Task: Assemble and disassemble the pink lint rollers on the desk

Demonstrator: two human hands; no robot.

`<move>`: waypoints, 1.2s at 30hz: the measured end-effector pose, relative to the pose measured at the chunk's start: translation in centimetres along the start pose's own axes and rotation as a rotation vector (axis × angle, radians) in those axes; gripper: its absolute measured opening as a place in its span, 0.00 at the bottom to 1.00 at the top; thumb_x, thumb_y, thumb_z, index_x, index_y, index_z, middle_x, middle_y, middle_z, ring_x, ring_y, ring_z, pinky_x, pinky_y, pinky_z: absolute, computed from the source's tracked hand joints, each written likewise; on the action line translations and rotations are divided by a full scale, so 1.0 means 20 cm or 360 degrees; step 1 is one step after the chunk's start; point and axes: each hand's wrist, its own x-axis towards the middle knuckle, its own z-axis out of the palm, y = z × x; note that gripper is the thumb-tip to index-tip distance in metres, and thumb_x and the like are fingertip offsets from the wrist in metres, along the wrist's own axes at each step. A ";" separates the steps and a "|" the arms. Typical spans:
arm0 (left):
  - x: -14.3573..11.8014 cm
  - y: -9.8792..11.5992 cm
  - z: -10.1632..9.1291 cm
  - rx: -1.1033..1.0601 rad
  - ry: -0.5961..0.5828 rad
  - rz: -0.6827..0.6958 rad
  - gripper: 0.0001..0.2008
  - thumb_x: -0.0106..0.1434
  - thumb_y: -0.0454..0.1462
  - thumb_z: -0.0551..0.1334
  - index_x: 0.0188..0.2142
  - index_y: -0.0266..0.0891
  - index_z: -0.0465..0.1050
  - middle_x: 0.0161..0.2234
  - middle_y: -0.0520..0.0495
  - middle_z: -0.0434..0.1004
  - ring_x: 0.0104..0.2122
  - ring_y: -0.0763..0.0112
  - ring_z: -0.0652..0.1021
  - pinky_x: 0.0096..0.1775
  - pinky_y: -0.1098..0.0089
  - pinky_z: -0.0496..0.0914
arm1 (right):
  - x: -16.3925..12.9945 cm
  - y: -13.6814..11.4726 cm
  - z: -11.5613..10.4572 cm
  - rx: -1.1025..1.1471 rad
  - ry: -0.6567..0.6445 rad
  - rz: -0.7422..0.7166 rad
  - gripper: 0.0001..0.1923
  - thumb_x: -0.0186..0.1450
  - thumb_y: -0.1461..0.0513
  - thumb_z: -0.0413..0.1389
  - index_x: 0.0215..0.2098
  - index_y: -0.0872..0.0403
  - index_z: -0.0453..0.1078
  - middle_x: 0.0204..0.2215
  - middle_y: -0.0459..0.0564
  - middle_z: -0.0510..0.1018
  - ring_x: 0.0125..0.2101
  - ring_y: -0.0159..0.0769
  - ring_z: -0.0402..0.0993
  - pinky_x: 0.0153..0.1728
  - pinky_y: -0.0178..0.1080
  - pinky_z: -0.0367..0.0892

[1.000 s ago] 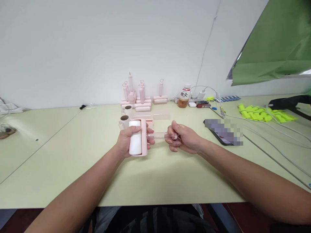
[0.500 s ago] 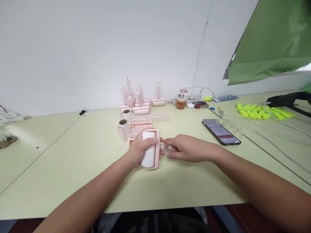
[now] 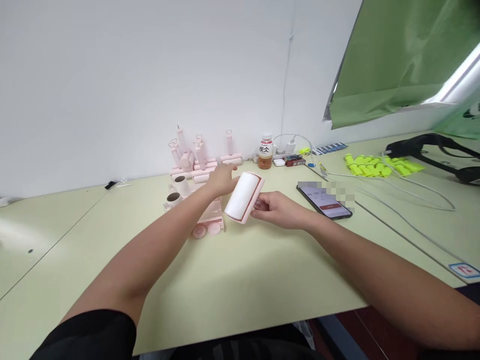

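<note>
Lint roller with a white paper roll in a pale pink plastic frame (image 3: 243, 197): your right hand (image 3: 279, 210) has it pinched at its near right side, fingers closed on what looks like the clear handle stub, mostly hidden behind the frame. It hangs tilted above the pale green tabletop (image 3: 240, 280), just right of a small pink open tray with two round pink caps (image 3: 208, 225). Your left hand (image 3: 223, 180) is stretched past the roller toward the far cluster of pink rollers standing on their heads (image 3: 200, 160); its fingers look loosely spread and seem to carry nothing, though the fingertips are partly hidden, so you cannot be sure whether they touch anything. Handling judgement: the roller should be light, with a stiff frame, but its white roll is likely sticky sheet paper, so keep your fingers on the pink frame ends or the handle, not the paper face. The smooth plastic handle may slip or twist under a pinch; a fuller wrap would hold steadier. Nearby: two white rolls with brown cardboard cores (image 3: 178, 192) left of the tray, an amber drink bottle with a white cap (image 3: 265, 152) by the wall, a black smartphone with a lit screen (image 3: 324, 202) to your right, and yellow-green plastic pieces (image 3: 375, 165) farther right.
</note>
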 end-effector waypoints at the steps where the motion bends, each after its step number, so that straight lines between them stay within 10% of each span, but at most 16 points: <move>1: 0.05 -0.02 0.03 0.0087 -0.0037 0.0001 0.23 0.60 0.46 0.61 0.52 0.38 0.67 0.57 0.33 0.68 0.58 0.43 0.66 0.56 0.48 0.58 | 0.00 0.00 0.00 -0.0011 -0.0015 -0.0001 0.12 0.63 0.55 0.55 0.28 0.53 0.60 0.23 0.40 0.58 0.24 0.29 0.55 0.27 0.34 0.52; 6: 0.14 -0.07 0.15 0.0175 -0.0197 -0.0008 0.23 0.54 0.41 0.66 0.49 0.37 0.70 0.51 0.31 0.73 0.55 0.39 0.69 0.56 0.42 0.53 | 0.00 0.01 0.01 -0.0078 -0.0078 0.0068 0.13 0.64 0.52 0.53 0.35 0.54 0.64 0.26 0.43 0.65 0.27 0.32 0.60 0.28 0.35 0.55; 10: 0.10 -0.06 0.04 0.0048 -0.0145 0.0081 0.30 0.59 0.42 0.62 0.60 0.40 0.60 0.56 0.35 0.70 0.54 0.50 0.71 0.54 0.54 0.61 | 0.00 0.01 0.02 -0.0059 -0.0013 0.0160 0.10 0.64 0.54 0.52 0.33 0.53 0.62 0.26 0.43 0.66 0.27 0.32 0.61 0.29 0.35 0.56; 18: -0.39 -0.10 -0.23 -0.1107 0.0297 0.0032 0.26 0.63 0.47 0.60 0.59 0.44 0.62 0.48 0.43 0.76 0.45 0.60 0.76 0.45 0.63 0.69 | -0.01 -0.04 0.06 0.0269 0.0092 0.0170 0.10 0.65 0.54 0.52 0.33 0.52 0.63 0.23 0.40 0.62 0.23 0.30 0.60 0.24 0.34 0.54; 25: -0.74 -0.10 -0.16 -0.1532 0.0262 0.0012 0.25 0.58 0.42 0.68 0.54 0.43 0.69 0.38 0.45 0.78 0.46 0.57 0.76 0.42 0.67 0.70 | -0.08 -0.14 0.12 0.0194 -0.0115 -0.0053 0.10 0.66 0.56 0.53 0.40 0.54 0.68 0.26 0.43 0.67 0.25 0.30 0.61 0.26 0.34 0.56; 36: -0.79 -0.08 -0.03 -0.1252 0.0167 0.0166 0.26 0.61 0.45 0.64 0.58 0.44 0.67 0.56 0.42 0.71 0.53 0.55 0.72 0.52 0.62 0.66 | -0.08 -0.13 0.17 0.0279 -0.0255 0.0053 0.11 0.67 0.56 0.53 0.41 0.55 0.67 0.22 0.41 0.65 0.21 0.29 0.63 0.24 0.34 0.59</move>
